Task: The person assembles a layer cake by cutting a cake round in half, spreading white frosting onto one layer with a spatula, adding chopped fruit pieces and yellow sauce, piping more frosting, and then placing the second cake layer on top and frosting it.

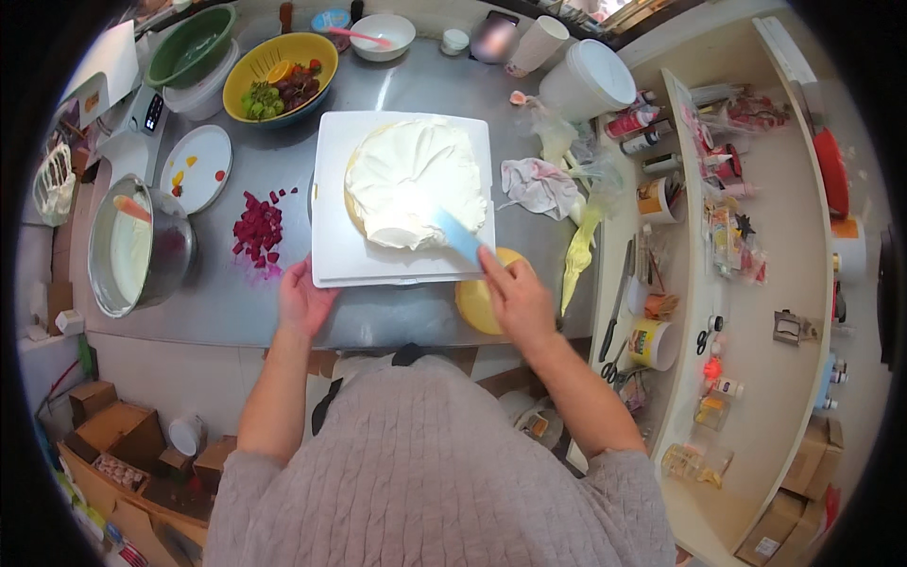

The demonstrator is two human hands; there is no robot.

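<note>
Before me a square white board [331, 203] carries a round cake layer [355, 203] heaped with white cream [416, 165]. My right hand [521, 300] grips a light blue spatula [459, 238], its blade in the cream at the near right of the cake. At the board's near left corner, my left hand [308, 299] holds the edge, with some fingers hidden by it. Another yellow cake layer [480, 307] lies beside my right hand, partly under the board. Diced magenta fruit [257, 229] is piled on the metal table to the left.
Left stands a metal mixing bowl [175, 250] with cream, near a white plate [215, 151] of fruit scraps. Behind are a yellow colander [248, 71] of fruit and a white bowl [397, 33]. A crumpled cloth [540, 186] and piping bag [581, 250] lie right, beside shelves [756, 331].
</note>
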